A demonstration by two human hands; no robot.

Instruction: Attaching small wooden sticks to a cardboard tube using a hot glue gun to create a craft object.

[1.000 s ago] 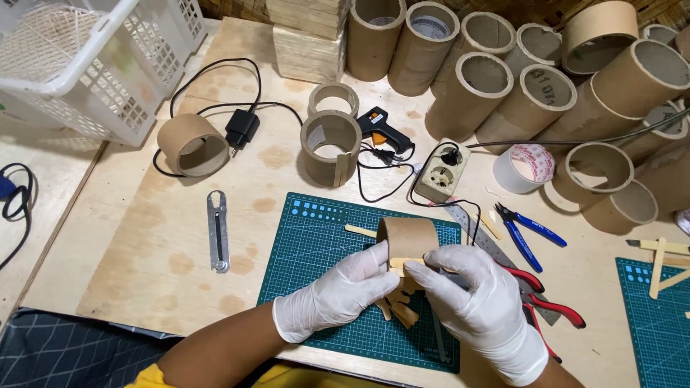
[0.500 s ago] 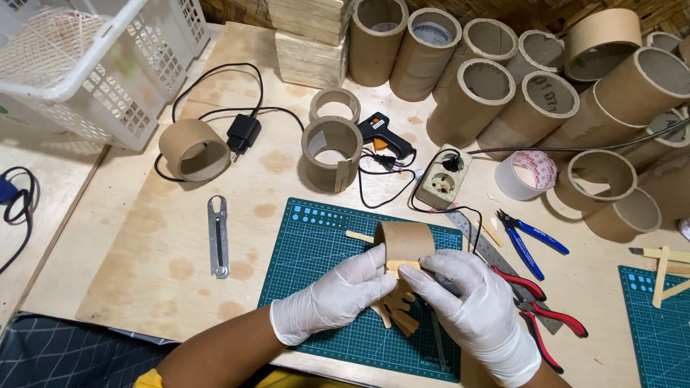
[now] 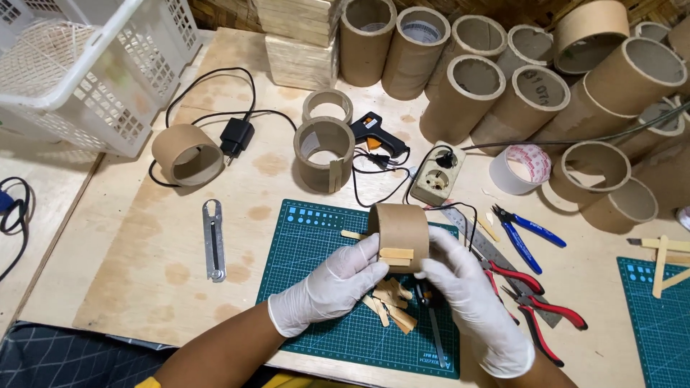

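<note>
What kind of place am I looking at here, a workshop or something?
Most likely a small craft workbench. A green cutting mat lies on the plywood table, a glue gun and pliers lie nearby, and cardboard tubes crowd the back. Both gloved hands hold a cardboard ring.

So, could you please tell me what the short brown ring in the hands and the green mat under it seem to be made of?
The short brown ring looks like matte cardboard: its cut rim shows a thick, pale, papery wall. The green mat is probably rubbery plastic, smooth with a printed grid. Both hands, left and right, wear thin white gloves, likely latex.
</note>
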